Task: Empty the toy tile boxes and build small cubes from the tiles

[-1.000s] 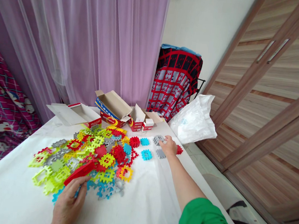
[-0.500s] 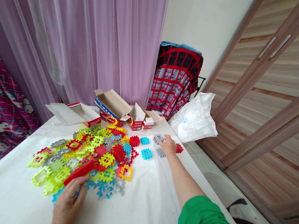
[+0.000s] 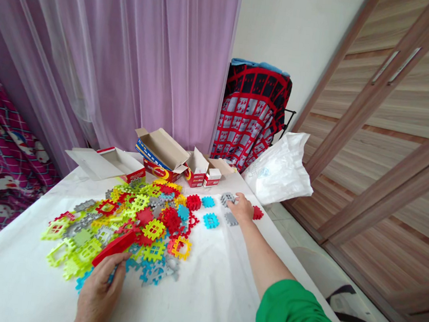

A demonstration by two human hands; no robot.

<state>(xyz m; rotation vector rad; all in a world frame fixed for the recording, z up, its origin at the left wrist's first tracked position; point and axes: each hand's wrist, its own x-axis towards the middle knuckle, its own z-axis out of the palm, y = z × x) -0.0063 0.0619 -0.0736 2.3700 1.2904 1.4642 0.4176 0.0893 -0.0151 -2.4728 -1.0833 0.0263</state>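
Note:
My left hand [image 3: 102, 285] is closed on a flat red plastic piece [image 3: 115, 248] at the near edge of a heap of toothed building tiles [image 3: 135, 224] in lime, red, yellow, grey and blue. Out at the right, my right hand [image 3: 243, 209] has its fingertips on a grey window tile [image 3: 227, 199]; how firmly they grip is hard to see. Close to that hand lie a plain grey tile [image 3: 231, 219] and a red tile [image 3: 257, 213]. Two blue tiles, one plain [image 3: 208, 201] and one with a cut-out [image 3: 211, 221], lie to its left.
Along the table's far edge stand an open white-lined box [image 3: 115, 162], a blue box [image 3: 161, 150] on a red one, and small red cartons [image 3: 196, 175]. A white plastic bag [image 3: 279, 171] rests at the back right corner. A wooden wardrobe [image 3: 388, 134] rises to the right.

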